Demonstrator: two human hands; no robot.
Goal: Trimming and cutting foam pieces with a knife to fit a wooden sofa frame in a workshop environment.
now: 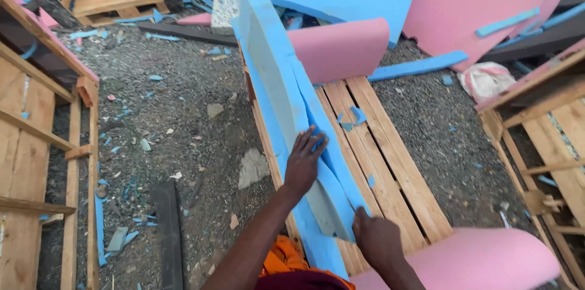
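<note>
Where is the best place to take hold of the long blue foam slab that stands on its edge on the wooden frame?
Probably the near end. The blue foam slab stands on edge along the wooden frame, so its two broad faces can be pinched from either side. The left hand already presses its left face, and the right hand meets the near lower corner.

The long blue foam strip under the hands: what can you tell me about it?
The blue foam strip is a long, thick slab of soft-looking foam with rough-cut edges, standing on its long edge along the left side of a wooden slatted frame. The left hand lies flat against its side; the right hand grips its near end. A pink foam piece meets it farther back.
</note>
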